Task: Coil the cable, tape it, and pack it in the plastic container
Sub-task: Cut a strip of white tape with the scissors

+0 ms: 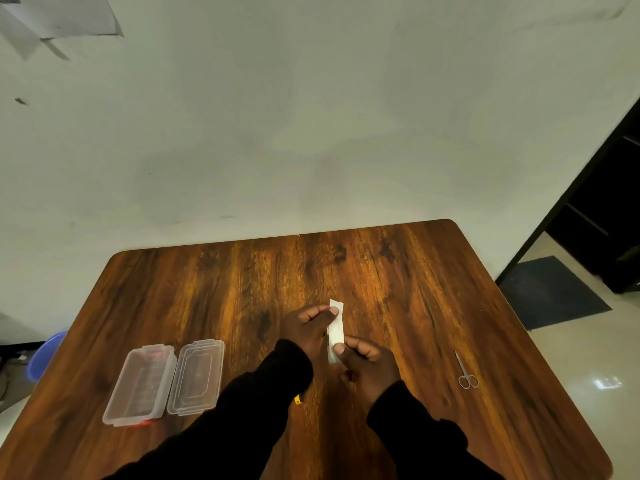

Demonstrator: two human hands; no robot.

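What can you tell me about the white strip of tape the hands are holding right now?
The tape strip is a short, flat, white piece with a matte, papery look. It is held above the wooden table, running lengthwise away from the person. The left hand pinches it near the far end, whose tip pokes out beyond the fingers; the right hand pinches the near end. It looks stretched fairly straight. Whether it touches the table cannot be told.

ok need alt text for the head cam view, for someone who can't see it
Two hands in black sleeves hold a strip of white tape over a wooden table, the left hand pinching its far end and the right hand its near end. To the left lies an open clear plastic container with its lid beside it; small scissors lie to the right.
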